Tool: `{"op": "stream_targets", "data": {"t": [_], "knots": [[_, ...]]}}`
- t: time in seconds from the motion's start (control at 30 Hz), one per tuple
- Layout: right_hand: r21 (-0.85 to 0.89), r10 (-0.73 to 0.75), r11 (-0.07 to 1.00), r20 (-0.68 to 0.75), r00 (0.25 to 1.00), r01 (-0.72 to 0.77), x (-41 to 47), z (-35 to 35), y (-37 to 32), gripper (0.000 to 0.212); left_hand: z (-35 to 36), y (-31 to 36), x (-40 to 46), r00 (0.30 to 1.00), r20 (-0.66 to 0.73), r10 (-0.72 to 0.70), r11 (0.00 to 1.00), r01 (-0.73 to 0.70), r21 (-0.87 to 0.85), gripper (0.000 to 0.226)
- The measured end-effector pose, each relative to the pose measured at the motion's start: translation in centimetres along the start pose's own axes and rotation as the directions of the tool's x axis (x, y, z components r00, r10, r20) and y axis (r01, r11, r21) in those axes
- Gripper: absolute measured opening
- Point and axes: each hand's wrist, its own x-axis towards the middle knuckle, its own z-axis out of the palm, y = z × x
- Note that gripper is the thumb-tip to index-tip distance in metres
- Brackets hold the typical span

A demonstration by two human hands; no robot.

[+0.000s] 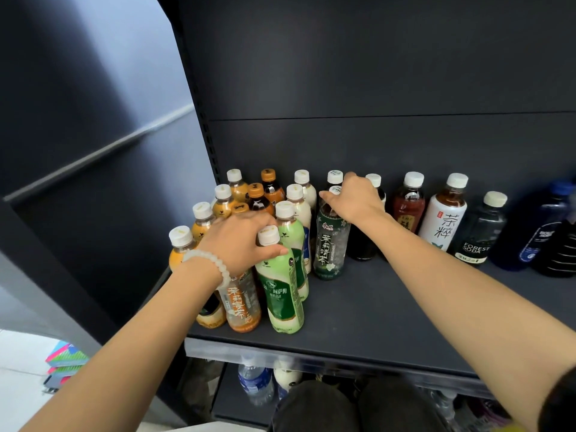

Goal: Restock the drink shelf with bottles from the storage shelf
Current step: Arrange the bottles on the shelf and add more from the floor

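Observation:
A dark shelf (374,307) holds several drink bottles clustered at its left. My left hand (237,241), with a pale bead bracelet on the wrist, wraps around the neck of a light green milk-tea bottle (282,294) at the front; an orange jasmine tea bottle (243,307) stands just left, partly hidden under that hand. My right hand (355,198) grips the top of a dark green jasmine tea bottle (330,244) in the middle. Both bottles stand upright on the shelf.
Right of my right hand stand a dark bottle (361,244), a red-brown tea (408,207), a white-label tea (444,219), a Forest Soda (477,235) and large blue bottles (536,232). A lower shelf holds water bottles (255,381). Coloured packs (67,360) lie at left.

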Motion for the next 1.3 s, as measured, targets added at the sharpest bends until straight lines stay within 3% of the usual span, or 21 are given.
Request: {"op": "stream_targets", "data": {"t": [0.4,0.67,0.8,0.93,1.2,1.3], "knots": [[-0.002,-0.024,1.000,0.067,0.997,0.025,0.8,-0.2,0.1,0.047,0.2,-0.2,0.2,1.000,-0.019,0.012,1.000,-0.012,0.006,0.035],[-0.216,-0.105,0.968,0.112,0.988,0.127,-1.3,-1.8,0.1,0.053,0.3,0.9,-0.4,0.999,-0.051,-0.012,0.980,0.022,0.198,0.046],[-0.274,-0.224,0.936,0.030,0.974,0.223,-4.4,-3.0,1.8,0.043,0.2,2.6,-1.2,0.984,-0.175,0.042,0.963,0.006,0.268,0.051],[-0.385,-0.330,0.877,-0.045,0.943,0.288,-8.8,-4.6,4.6,0.040,-0.1,5.3,-2.8,0.955,-0.278,0.102,0.980,-0.049,0.192,0.064],[-0.432,-0.373,0.855,-0.133,0.918,0.285,-20.0,-8.6,13.2,0.036,3.5,13.9,-7.8,0.957,-0.217,0.193,0.972,-0.156,0.177,0.067],[-0.473,-0.347,0.848,-0.158,0.924,0.238,-24.5,-9.9,17.0,0.038,5.9,17.6,-9.7,0.953,-0.173,0.250,0.957,-0.216,0.193,0.054]]}}
